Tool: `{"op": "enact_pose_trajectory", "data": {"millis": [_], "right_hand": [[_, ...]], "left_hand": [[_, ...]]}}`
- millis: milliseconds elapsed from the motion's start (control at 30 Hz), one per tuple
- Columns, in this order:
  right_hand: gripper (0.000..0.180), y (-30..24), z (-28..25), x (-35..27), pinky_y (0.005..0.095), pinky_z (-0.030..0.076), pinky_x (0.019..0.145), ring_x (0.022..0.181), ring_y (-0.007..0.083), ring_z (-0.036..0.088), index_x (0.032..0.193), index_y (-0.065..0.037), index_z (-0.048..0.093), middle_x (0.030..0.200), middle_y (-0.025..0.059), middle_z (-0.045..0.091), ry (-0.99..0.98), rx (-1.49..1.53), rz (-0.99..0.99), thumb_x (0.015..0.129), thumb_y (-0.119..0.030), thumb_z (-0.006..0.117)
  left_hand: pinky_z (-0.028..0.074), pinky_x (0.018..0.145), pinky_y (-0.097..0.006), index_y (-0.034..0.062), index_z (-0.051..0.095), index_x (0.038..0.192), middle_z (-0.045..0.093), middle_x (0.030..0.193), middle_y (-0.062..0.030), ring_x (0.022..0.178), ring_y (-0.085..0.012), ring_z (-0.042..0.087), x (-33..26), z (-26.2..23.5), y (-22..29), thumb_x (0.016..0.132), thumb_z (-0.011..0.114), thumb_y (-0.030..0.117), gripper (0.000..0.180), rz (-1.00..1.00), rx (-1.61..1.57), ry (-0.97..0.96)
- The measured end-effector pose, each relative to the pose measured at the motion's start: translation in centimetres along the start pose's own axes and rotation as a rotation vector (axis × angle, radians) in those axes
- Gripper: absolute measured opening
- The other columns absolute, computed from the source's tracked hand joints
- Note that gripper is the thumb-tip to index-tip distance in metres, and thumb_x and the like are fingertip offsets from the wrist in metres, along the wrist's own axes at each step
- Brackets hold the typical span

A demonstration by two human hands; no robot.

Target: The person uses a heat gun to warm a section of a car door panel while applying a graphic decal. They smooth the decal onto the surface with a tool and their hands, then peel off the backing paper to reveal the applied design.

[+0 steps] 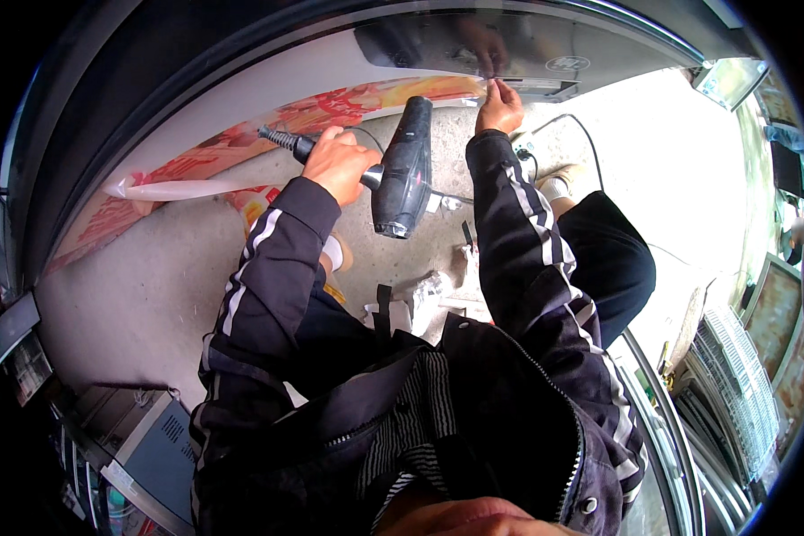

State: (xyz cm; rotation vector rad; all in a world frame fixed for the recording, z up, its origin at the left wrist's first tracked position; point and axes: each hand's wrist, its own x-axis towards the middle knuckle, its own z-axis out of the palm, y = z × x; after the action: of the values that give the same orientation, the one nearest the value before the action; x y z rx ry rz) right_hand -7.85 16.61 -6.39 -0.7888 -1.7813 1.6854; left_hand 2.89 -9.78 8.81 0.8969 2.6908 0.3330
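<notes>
My left hand [338,167] is wrapped round the handle of a black hair dryer [402,170], whose wide barrel stands between my two hands. Up at the dark panel [447,49] of a large curved cabinet, my right hand [500,105] is closed in a pinch at the end of a red and orange printed sticker film [317,112]. That film runs along the cabinet's lower white face [268,85]. At its left part a pale strip of film [183,189] hangs loose and curled. What exactly lies between my right fingertips is partly hidden.
A black cord with a plug and socket [527,152] lies on the concrete floor [161,277] by my right foot. Crumpled white wrapping [429,290] sits between my legs. White wire racks [737,384] lean at the right; a grey metal box [156,456] stands lower left.
</notes>
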Motion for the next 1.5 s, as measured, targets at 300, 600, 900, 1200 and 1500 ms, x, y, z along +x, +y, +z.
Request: {"op": "enact_pose_trajectory", "data": {"millis": [300,600,900,1200,1500], "right_hand": [[0.011,1.1,-1.7,2.2,0.025,0.051,0.072,0.074,0.0105,0.066,0.088,0.0,0.071,0.08,0.0061,0.071,-0.143,-0.042,-0.122,0.08,-0.008,0.075],[0.012,0.8,-1.9,1.9,0.0264,0.054,0.071,0.076,0.0138,0.067,0.091,0.0,0.068,0.084,0.0082,0.069,-0.185,-0.048,-0.285,0.083,-0.007,0.072],[0.019,0.9,-1.6,1.6,0.0304,0.054,0.071,0.074,0.0208,0.066,0.09,-0.001,0.064,0.085,0.0098,0.064,-0.144,-0.244,-0.43,0.081,-0.016,0.071],[0.018,1.6,-1.4,-0.4,0.0301,0.053,0.071,0.075,0.0201,0.066,0.089,-0.002,0.063,0.085,0.0103,0.066,-0.099,-0.224,-0.363,0.082,-0.016,0.072],[0.013,1.0,-0.7,-0.4,0.0258,0.053,0.079,0.083,0.0144,0.068,0.096,0.001,0.071,0.092,0.0092,0.072,-0.029,0.043,-0.09,0.085,-0.005,0.07]], "left_hand": [[0.035,0.101,-0.041,0.0134,0.069,0.093,0.069,0.087,-0.0022,0.095,-0.0232,0.059,0.2,0.0,0.0,0.062,0.076,0.005,0.033,0.008,-0.024,0.001],[0.034,0.102,-0.04,0.013,0.069,0.094,0.069,0.088,-0.0021,0.097,-0.0232,0.059,0.1,-0.2,0.2,0.062,0.076,0.005,0.033,-0.011,-0.014,-0.016],[0.032,0.104,-0.043,0.0134,0.069,0.092,0.07,0.087,-0.0022,0.097,-0.0226,0.06,0.2,-0.2,0.2,0.065,0.073,0.006,0.029,0.001,-0.022,-0.007],[0.033,0.103,-0.043,0.0137,0.069,0.092,0.07,0.087,-0.0024,0.097,-0.0229,0.059,0.1,-0.1,0.1,0.065,0.073,0.006,0.028,0.008,-0.01,0.015],[0.034,0.101,-0.04,0.0137,0.068,0.092,0.068,0.087,-0.0017,0.096,-0.0229,0.058,0.0,-0.2,0.1,0.062,0.076,0.005,0.032,-0.004,-0.016,0.005]]}}
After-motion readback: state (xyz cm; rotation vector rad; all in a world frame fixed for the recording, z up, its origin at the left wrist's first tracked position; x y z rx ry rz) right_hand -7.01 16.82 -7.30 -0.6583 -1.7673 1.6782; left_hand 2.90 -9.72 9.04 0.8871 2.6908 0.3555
